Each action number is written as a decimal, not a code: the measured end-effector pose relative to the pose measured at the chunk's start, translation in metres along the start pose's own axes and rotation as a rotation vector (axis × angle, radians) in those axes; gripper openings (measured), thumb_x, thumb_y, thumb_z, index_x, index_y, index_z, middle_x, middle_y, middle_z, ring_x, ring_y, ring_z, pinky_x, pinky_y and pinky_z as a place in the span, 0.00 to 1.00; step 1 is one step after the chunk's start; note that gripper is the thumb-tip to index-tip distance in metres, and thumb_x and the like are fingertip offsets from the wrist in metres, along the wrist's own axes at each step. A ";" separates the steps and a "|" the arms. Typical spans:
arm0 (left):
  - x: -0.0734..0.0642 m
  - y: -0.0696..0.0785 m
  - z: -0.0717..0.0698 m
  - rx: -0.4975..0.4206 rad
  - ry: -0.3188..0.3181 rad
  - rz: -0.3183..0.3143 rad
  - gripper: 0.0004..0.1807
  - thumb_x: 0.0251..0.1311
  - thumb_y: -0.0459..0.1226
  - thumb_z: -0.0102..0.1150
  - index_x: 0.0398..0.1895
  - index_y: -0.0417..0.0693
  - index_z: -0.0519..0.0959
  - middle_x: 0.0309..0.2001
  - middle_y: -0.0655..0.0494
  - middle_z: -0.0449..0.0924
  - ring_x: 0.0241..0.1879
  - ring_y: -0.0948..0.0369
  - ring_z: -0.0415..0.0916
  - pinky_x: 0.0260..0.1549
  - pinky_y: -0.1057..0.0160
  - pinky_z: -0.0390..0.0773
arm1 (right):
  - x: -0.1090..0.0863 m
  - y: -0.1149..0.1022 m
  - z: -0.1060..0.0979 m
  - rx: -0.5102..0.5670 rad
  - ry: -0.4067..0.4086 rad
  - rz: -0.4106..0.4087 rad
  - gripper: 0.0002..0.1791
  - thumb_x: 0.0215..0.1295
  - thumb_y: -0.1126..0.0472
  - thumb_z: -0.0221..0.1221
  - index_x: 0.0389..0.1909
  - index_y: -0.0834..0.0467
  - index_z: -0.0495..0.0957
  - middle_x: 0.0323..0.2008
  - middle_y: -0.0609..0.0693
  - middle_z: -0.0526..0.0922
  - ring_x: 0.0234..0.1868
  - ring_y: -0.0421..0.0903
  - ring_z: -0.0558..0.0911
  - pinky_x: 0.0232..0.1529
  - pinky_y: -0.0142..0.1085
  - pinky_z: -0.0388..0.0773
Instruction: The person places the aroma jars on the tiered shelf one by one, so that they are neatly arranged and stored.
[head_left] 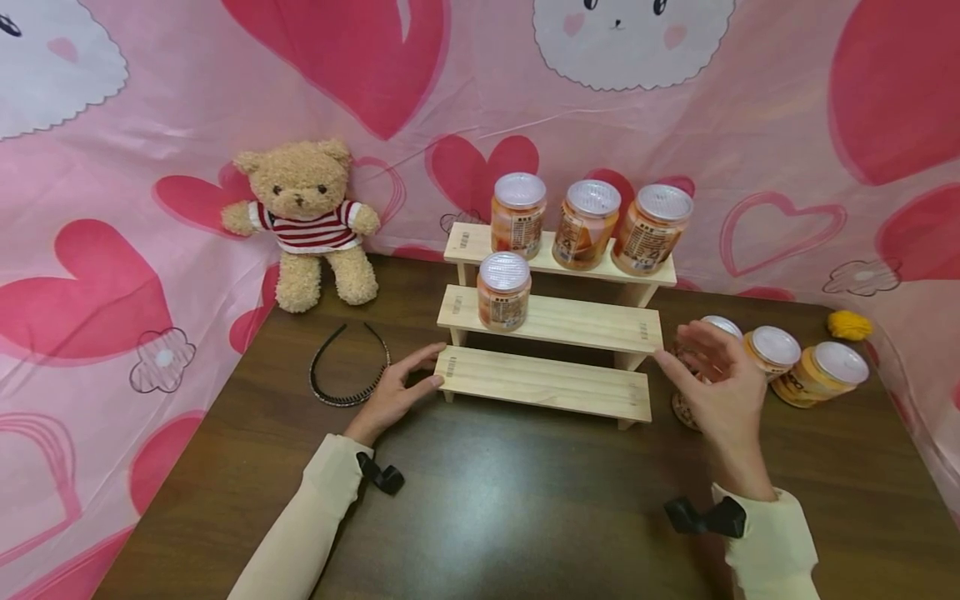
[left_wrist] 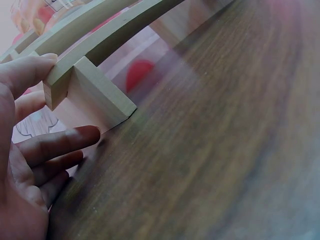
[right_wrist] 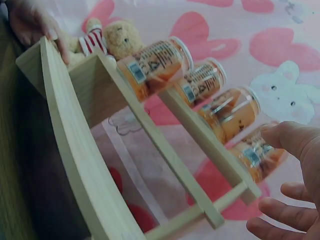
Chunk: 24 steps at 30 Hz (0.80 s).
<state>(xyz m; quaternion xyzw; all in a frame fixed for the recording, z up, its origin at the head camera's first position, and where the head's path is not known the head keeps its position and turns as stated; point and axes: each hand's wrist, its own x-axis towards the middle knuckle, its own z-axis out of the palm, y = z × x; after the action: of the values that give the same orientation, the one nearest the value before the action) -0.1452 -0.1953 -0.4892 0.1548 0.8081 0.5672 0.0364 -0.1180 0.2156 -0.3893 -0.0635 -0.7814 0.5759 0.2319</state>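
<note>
A three-step wooden display shelf (head_left: 543,385) stands on the table. My left hand (head_left: 401,387) touches the left end of its lowest step; in the left wrist view the fingertips (left_wrist: 47,59) meet the board's corner, with the other fingers loosely spread below. My right hand (head_left: 720,387) is raised by the shelf's right end, fingers apart and holding nothing. Three clear-lidded jars (head_left: 587,225) with orange contents stand on the top step. One more jar (head_left: 504,293) is at the left of the middle step. Several jars (head_left: 821,375) stand to the right, some partly hidden behind my right hand.
A teddy bear (head_left: 311,225) in a striped sweater sits at the back left. A dark headband (head_left: 348,400) lies beside my left hand. At the far right is a small yellow object (head_left: 850,325). Pink heart-patterned cloth (head_left: 480,92) hangs behind the table (head_left: 480,508).
</note>
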 end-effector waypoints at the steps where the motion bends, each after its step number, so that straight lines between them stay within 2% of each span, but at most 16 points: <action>1: 0.000 0.000 0.000 0.000 0.000 -0.002 0.29 0.67 0.37 0.62 0.72 0.54 0.71 0.60 0.45 0.80 0.60 0.57 0.75 0.63 0.50 0.69 | 0.000 0.002 -0.002 -0.006 0.006 -0.003 0.26 0.52 0.71 0.73 0.54 0.59 0.82 0.42 0.34 0.86 0.44 0.32 0.85 0.44 0.19 0.78; 7: 0.000 -0.002 0.000 0.001 -0.002 -0.012 0.29 0.68 0.37 0.61 0.72 0.55 0.71 0.60 0.47 0.80 0.60 0.58 0.75 0.64 0.49 0.66 | 0.001 0.014 -0.015 0.076 0.043 0.021 0.25 0.50 0.76 0.71 0.52 0.68 0.81 0.39 0.37 0.87 0.40 0.33 0.85 0.42 0.19 0.79; 11: 0.000 -0.001 0.000 -0.003 -0.005 -0.019 0.29 0.68 0.38 0.62 0.71 0.57 0.71 0.60 0.47 0.80 0.60 0.55 0.75 0.64 0.46 0.66 | 0.000 0.021 -0.024 0.104 0.070 0.038 0.24 0.49 0.78 0.71 0.50 0.68 0.81 0.38 0.37 0.88 0.39 0.33 0.86 0.41 0.18 0.78; 16: 0.001 0.000 0.000 -0.017 -0.007 -0.030 0.29 0.68 0.37 0.61 0.71 0.57 0.71 0.60 0.46 0.81 0.61 0.52 0.75 0.64 0.45 0.66 | 0.000 0.027 -0.034 0.094 0.099 0.040 0.24 0.49 0.78 0.71 0.50 0.67 0.82 0.38 0.36 0.88 0.38 0.31 0.86 0.41 0.17 0.77; 24: 0.002 0.000 0.000 -0.034 -0.012 -0.034 0.30 0.68 0.34 0.60 0.73 0.51 0.69 0.60 0.42 0.80 0.62 0.48 0.74 0.66 0.42 0.64 | 0.001 0.036 -0.047 -0.025 0.123 -0.001 0.26 0.50 0.77 0.71 0.53 0.66 0.81 0.39 0.32 0.87 0.40 0.29 0.85 0.42 0.17 0.76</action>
<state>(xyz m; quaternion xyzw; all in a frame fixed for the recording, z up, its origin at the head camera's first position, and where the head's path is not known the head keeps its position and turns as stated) -0.1471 -0.1946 -0.4888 0.1438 0.8007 0.5791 0.0533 -0.1046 0.2685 -0.4114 -0.1013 -0.7728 0.5609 0.2791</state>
